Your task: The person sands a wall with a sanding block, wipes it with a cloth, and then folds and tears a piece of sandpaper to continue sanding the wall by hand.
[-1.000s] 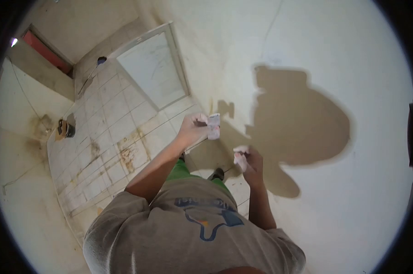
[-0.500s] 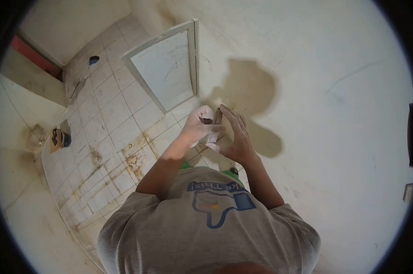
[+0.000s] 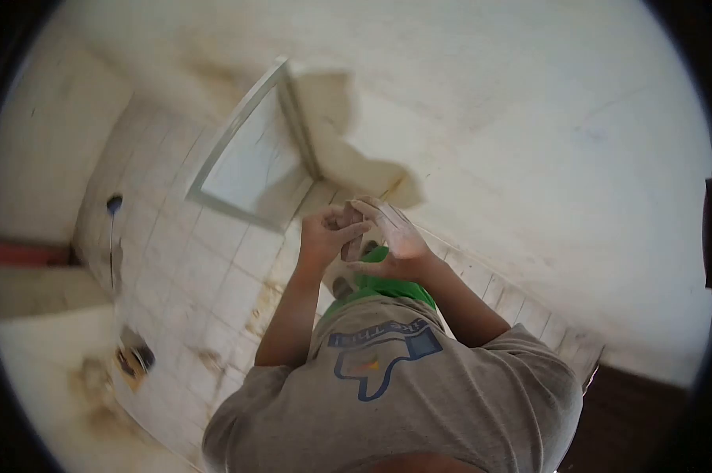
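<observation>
Both hands meet in front of my shirt, coated with pale dust. My left hand [image 3: 324,234] has its fingers closed round a small brownish block [image 3: 352,236]. At the block's other side, my right hand [image 3: 397,236] curves with fingers and thumb gripping its ends. What the block is cannot be made out. Green clothing [image 3: 383,284] shows just below the hands.
A framed white panel [image 3: 253,162] leans at the wall [image 3: 490,118] beyond my hands. On the tiled floor [image 3: 182,260] at left lie a long-handled tool [image 3: 113,206] and a cardboard piece with a dark item [image 3: 135,359]. A dark surface [image 3: 632,418] is at lower right.
The view has turned, so the panel and floor items appear shifted left. Tiles and a dark surface have come into view at right. Both hands still hold the block.
</observation>
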The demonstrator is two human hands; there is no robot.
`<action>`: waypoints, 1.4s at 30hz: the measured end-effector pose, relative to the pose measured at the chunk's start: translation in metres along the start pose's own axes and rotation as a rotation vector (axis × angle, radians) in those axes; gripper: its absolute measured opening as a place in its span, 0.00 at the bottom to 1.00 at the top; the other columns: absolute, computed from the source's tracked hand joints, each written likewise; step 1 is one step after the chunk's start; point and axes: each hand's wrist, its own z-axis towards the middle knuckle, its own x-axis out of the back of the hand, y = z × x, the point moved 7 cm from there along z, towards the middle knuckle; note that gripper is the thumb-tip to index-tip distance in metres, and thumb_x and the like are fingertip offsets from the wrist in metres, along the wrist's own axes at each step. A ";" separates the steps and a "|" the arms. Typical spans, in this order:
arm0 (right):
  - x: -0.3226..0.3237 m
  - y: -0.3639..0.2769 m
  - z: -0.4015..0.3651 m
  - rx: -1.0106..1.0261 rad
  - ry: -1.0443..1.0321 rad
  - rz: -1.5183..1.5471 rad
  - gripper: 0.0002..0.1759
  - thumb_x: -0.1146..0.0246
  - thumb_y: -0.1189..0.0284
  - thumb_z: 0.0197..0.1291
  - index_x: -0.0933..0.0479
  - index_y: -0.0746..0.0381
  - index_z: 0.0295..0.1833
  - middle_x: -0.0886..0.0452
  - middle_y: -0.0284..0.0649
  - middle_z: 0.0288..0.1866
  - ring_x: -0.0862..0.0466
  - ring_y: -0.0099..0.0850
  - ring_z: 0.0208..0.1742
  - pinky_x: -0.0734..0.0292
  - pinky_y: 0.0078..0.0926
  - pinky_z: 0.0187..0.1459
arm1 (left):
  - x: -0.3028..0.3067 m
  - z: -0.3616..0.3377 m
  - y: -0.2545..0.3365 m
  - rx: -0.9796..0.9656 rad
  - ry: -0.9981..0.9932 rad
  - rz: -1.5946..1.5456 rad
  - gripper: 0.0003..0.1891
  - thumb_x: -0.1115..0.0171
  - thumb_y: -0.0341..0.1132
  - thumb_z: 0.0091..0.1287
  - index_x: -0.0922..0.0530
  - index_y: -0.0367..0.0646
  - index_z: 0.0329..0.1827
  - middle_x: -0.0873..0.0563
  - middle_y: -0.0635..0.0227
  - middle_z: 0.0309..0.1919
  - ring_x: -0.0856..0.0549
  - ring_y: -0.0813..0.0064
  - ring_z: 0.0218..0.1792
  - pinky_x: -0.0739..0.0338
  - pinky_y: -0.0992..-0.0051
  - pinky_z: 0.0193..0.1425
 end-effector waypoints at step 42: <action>0.112 0.062 0.107 -0.452 0.954 -0.106 0.55 0.27 0.69 0.42 0.43 0.61 0.80 0.25 0.52 0.60 0.22 0.51 0.58 0.27 0.44 0.62 | -0.122 0.253 0.141 -0.168 -1.184 0.418 0.16 0.25 0.24 0.58 0.20 0.31 0.48 0.14 0.68 0.32 0.16 0.84 0.31 0.20 0.78 0.34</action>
